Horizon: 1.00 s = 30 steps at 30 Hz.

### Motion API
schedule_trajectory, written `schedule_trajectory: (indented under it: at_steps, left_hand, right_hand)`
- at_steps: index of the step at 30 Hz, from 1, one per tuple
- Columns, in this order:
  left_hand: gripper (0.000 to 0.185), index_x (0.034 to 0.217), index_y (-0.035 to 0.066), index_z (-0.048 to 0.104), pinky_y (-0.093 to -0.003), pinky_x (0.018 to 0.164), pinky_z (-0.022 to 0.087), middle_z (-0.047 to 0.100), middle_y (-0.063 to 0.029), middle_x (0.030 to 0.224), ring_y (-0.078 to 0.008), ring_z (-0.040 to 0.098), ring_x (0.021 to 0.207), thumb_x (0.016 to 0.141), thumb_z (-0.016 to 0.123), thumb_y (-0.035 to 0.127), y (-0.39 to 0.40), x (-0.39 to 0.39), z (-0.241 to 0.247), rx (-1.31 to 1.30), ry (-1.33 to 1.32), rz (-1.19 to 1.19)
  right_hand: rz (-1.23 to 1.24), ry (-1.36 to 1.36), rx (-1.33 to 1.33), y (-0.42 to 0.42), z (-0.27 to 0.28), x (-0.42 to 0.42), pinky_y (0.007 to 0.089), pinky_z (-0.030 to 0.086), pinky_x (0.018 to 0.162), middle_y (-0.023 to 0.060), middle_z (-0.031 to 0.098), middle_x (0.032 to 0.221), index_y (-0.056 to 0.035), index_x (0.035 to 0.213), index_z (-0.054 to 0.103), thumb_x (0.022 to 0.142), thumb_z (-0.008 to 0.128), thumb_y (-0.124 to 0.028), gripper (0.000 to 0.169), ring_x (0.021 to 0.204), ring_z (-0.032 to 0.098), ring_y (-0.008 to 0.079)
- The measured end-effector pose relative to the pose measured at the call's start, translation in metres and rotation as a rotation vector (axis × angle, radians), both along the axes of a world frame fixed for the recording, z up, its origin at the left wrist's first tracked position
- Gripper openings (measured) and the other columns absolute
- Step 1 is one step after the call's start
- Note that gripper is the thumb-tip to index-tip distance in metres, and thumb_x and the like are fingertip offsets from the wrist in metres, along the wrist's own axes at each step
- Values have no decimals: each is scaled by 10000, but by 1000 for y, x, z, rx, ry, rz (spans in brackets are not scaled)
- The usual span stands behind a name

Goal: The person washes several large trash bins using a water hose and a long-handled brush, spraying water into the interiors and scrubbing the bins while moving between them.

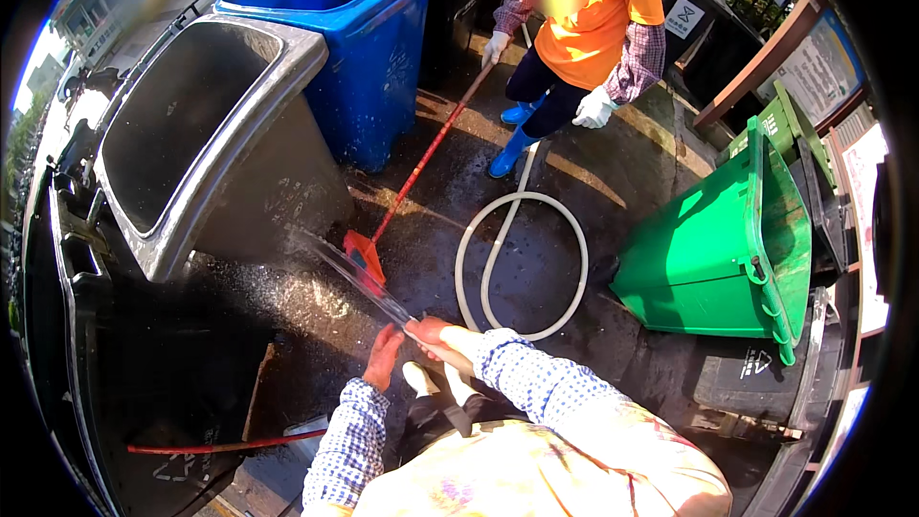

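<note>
My right hand (434, 336) is closed around the end of a pale hose (468, 316), and water (359, 278) sprays from it toward the side of a grey wheeled bin (237, 194) at the upper left. Just left of the nozzle end, my left hand (384, 355) is held with its fingers raised; it does not appear to grip anything. The hose lies in a loop on the wet ground ahead of my white boots (420, 378). Water splashes off the lower wall of the grey bin.
Ahead, a person in an orange shirt (596, 36) and white gloves holds a red-handled dustpan (365, 257). A blue bin (373, 72) stands beside the grey one. At right is a tilted green bin (696, 251). Black bins (747, 380) and a red pole (230, 446) lie nearer.
</note>
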<state>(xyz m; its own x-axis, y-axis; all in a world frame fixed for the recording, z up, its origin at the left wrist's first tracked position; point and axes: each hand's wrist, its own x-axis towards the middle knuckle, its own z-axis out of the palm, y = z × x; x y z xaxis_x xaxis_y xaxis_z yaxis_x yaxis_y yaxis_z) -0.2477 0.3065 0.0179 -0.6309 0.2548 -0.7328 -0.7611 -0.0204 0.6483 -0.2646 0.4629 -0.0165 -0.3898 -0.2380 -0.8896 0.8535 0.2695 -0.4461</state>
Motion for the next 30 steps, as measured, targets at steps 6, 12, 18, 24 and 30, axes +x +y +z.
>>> schedule_trajectory:
  at_steps: [6, 12, 18, 24, 30]
  left_hand:
    - [598, 1311, -3, 423, -307, 984, 360, 498, -71, 1290, -207, 445, 1205, 779, 655, 143, 42, 64, -93, 311, 131, -497]
    - [221, 941, -4, 605, -327, 730, 482, 636, -81, 849, -197, 611, 778, 821, 635, 179, 66, 47, -55, 271, -85, -171]
    - [203, 680, 4, 555, -327, 495, 439, 540, -85, 575, -199, 534, 490, 813, 615, 145, 60, 20, -24, 227, -165, 9]
    - [264, 645, 22, 534, -325, 453, 419, 505, -62, 548, -177, 495, 445, 801, 648, 201, 60, -2, -6, 231, -259, -35]
    - [223, 689, 15, 540, -335, 438, 410, 502, -57, 576, -170, 485, 453, 803, 635, 182, 64, -24, -9, 164, -313, -124]
  right_hand:
    - [-127, -110, -102, -5, -4, -19, 380, 399, 463, 58, 502, 637, -67, 780, 522, 907, 391, -519, 487, 493, 478, 189]
    - [-347, -174, -232, 8, -6, -41, 378, 417, 459, 61, 489, 615, -63, 776, 475, 903, 412, -522, 481, 487, 482, 196]
    - [-446, 51, -225, 1, 18, -80, 398, 507, 507, 123, 555, 743, -23, 988, 491, 881, 477, -347, 341, 573, 573, 244]
    - [-544, 206, -93, 11, 7, -115, 389, 497, 474, 144, 559, 721, 7, 865, 525, 832, 537, -197, 207, 551, 579, 265]
    - [-854, 215, -63, 22, 0, -115, 376, 512, 486, 119, 537, 707, 1, 953, 524, 869, 557, -363, 375, 551, 569, 246]
